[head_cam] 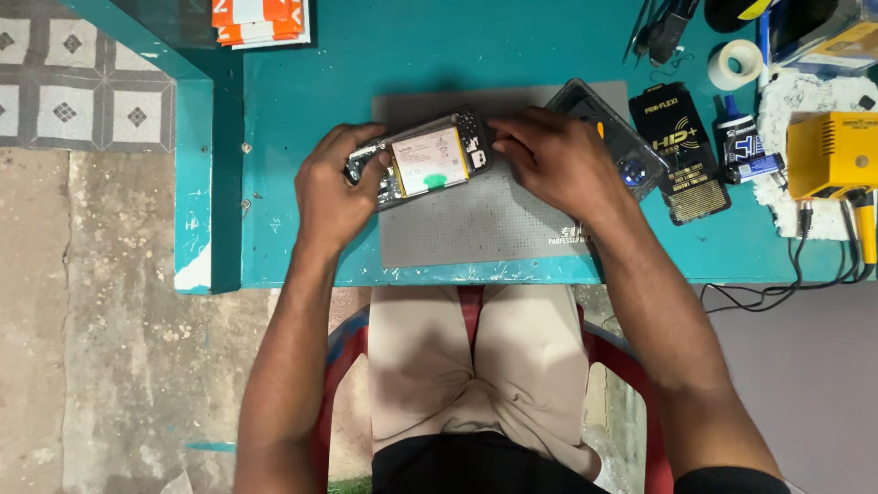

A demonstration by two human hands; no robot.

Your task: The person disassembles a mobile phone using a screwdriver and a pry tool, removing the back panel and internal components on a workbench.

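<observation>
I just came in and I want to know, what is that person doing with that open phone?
A person sits at a teal table and holds an opened phone with both bare hands. The left hand grips one end and the right hand holds the other end. The phone's back is off, so its pale battery shows. It is held just over a grey work mat. Beside it lie a dark phone cover, a black flat packet, a roll of tape and a yellow tool.

A teal table (302, 82) is seen, with a grey work mat (476, 224) laid at its near middle. An orange-and-white stack (261, 20) is placed far left; a black flat packet (681, 151), tape roll (736, 62) and yellow device (832, 154) (cable attached) are set right.
</observation>
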